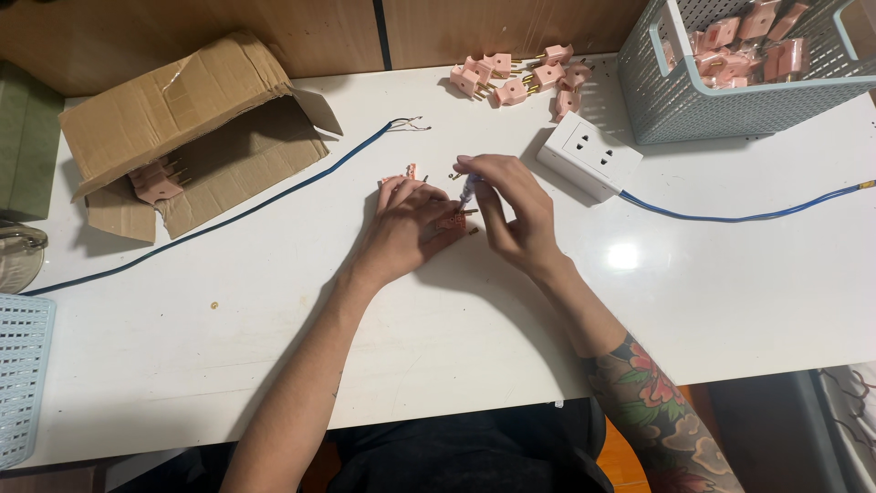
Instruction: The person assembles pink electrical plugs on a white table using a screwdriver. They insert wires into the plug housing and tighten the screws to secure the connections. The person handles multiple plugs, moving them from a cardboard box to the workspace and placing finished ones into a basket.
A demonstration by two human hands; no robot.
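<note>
My left hand (408,224) presses flat on a small pink plug (452,221) in the middle of the white table (274,329), its brass pins pointing right. My right hand (511,205) holds a thin screwdriver (468,190) upright, tip down on the plug. A loose pink plug part (408,172) and tiny screws lie just beyond my left fingers. A blue cable (228,215) with stripped wire ends lies to the left of my hands.
A pile of pink plugs (520,78) lies at the table's far edge. A grey basket (721,100) holds more at far right. A white socket block (589,155) with blue cord sits right of my hands. An open cardboard box (182,119) stands at left.
</note>
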